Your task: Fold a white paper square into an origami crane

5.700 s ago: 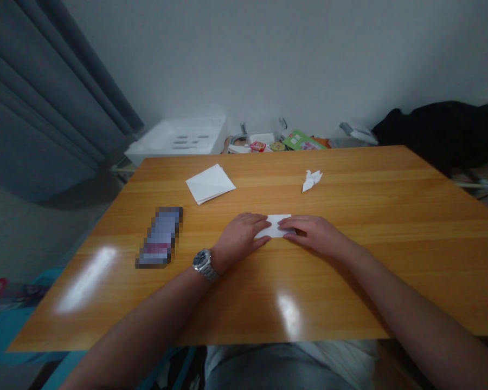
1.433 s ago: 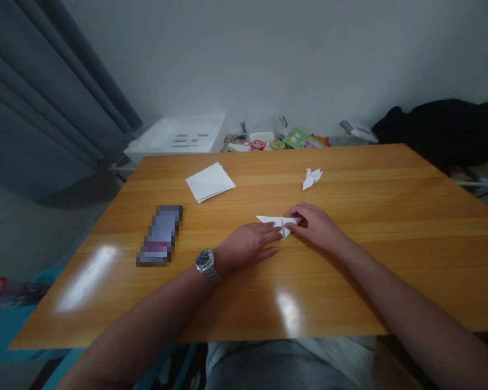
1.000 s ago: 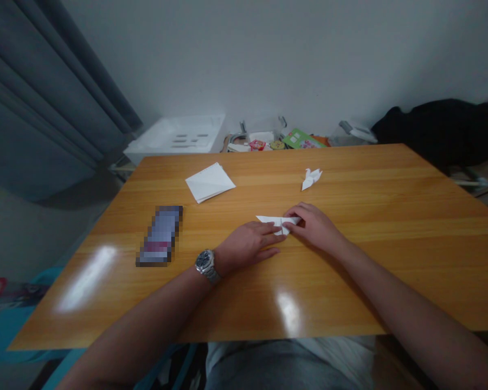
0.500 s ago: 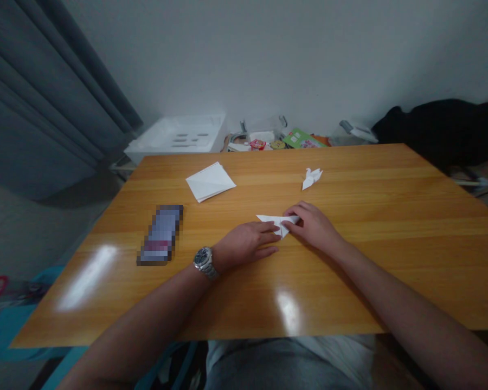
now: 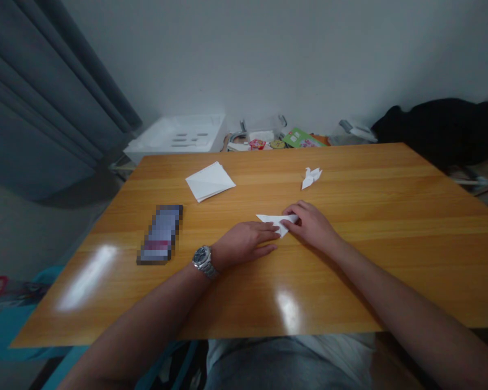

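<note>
A small folded white paper (image 5: 271, 219) lies on the wooden table, pointed at its left end and at the bottom. My left hand (image 5: 246, 241), with a metal watch (image 5: 203, 259) at the wrist, rests with outstretched fingers on the paper's left lower part. The thumb and fingers of my right hand (image 5: 309, 223) pinch its right end, which they partly hide. Beyond my right hand stands a folded paper crane (image 5: 311, 177).
A stack of white paper sheets (image 5: 210, 182) lies at the far left of the table (image 5: 370, 216). Nearer on the left is a blurred-out phone (image 5: 161, 234). Behind the table are a white foam box (image 5: 187, 132), a green booklet (image 5: 303, 138) and a dark cloth heap (image 5: 439, 130).
My left fingertips have pressed slightly further over the middle of the folded paper. Otherwise both hands and the paper keep nearly the same place.
</note>
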Demonstrator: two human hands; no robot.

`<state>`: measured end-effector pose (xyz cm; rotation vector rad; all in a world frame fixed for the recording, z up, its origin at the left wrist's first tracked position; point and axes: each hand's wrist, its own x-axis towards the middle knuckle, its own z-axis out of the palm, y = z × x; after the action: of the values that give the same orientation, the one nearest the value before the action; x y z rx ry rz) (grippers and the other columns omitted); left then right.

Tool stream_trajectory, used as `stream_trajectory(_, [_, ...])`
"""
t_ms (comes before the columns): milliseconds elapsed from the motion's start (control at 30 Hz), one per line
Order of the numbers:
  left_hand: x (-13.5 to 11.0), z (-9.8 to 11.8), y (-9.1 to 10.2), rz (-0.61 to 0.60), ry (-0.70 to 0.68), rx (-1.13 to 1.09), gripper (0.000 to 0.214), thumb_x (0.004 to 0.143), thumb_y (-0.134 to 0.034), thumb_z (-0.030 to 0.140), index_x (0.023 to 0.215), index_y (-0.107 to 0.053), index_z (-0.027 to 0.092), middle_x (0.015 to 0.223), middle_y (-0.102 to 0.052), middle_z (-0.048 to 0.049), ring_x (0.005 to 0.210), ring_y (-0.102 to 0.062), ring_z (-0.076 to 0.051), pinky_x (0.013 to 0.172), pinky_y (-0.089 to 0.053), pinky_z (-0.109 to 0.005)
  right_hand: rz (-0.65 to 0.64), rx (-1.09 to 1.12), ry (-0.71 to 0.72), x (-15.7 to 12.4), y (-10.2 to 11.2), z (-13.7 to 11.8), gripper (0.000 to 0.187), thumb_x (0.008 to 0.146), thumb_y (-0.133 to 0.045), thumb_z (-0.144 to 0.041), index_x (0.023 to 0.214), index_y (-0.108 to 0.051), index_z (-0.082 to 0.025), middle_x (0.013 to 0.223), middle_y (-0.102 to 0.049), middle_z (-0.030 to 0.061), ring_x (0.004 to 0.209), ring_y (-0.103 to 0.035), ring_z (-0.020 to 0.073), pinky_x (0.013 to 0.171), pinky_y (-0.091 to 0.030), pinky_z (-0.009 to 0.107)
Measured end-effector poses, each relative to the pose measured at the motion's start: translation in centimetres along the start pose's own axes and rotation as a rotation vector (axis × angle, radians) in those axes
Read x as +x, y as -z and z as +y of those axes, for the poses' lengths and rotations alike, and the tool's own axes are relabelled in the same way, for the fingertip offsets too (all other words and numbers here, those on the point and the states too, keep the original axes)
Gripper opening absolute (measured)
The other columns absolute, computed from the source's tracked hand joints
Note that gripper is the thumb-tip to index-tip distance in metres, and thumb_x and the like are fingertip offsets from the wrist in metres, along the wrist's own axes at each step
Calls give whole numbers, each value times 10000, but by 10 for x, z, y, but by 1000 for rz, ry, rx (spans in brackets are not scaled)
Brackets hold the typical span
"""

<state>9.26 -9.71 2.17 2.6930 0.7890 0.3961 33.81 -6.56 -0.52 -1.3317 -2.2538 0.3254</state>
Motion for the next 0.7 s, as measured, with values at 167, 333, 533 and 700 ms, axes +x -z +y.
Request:
stream_trajectory(167, [1, 1, -1, -3, -22, 16, 430, 1010, -485, 414, 1399, -543, 239, 1431, -562, -69, 1268, -564, -227, 1092, -447, -366, -5, -11, 1, 0, 1, -3, 136, 895, -656, -329, 955, -645, -208, 938, -626, 67, 911, -585, 247, 810, -442, 352])
stream_trajectory(333, [2, 3, 0, -18, -19, 51, 447, 996, -516, 407, 1402, -537, 222, 1411, -560, -92, 1266, -549, -249, 1091, -438, -394, -7, -8, -20, 0, 1, -3, 138, 890, -662, -329, 957, -645, -209, 945, -621, 63, 902, -585, 242, 804, -439, 348])
stream_trajectory(533, [3, 5, 1, -31, -25, 75, 448, 999, -508, 401, 1406, -527, 216, 1407, -554, -96, 1258, -541, -253, 1087, -430, -396, -2, -11, -9, 0, -1, -2, 136, 883, -667, -319, 957, -641, -207, 943, -626, 59, 902, -585, 243, 809, -434, 352])
stream_trajectory(700, [5, 6, 0, -17, -21, 129, 416, 997, -510, 402, 1370, -563, 226, 1386, -571, -96, 1222, -559, -267, 1079, -415, -436, 0, -8, -12, -1, -1, -2, 141, 884, -665, -326, 964, -639, -213, 953, -624, 63, 907, -585, 248, 818, -439, 359])
